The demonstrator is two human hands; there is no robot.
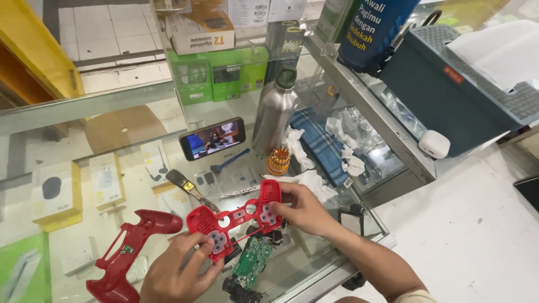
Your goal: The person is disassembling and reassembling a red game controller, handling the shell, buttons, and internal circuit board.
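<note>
Over the glass counter (140, 168), both hands, left hand (177, 272) and right hand (306, 210), clamped on red controller shell (238, 216), risking loose rubber pads (218, 240) dropping if tilted.

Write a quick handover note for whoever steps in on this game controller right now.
Left hand and right hand hold the red front shell between them, inside face up, rubber pads seated. The red back shell lies on the glass counter to the left; the green circuit board lies under the front shell. Controller is opened and apart; board and back shell are not yet refitted. Tweezers and brush lie just beyond.
</note>
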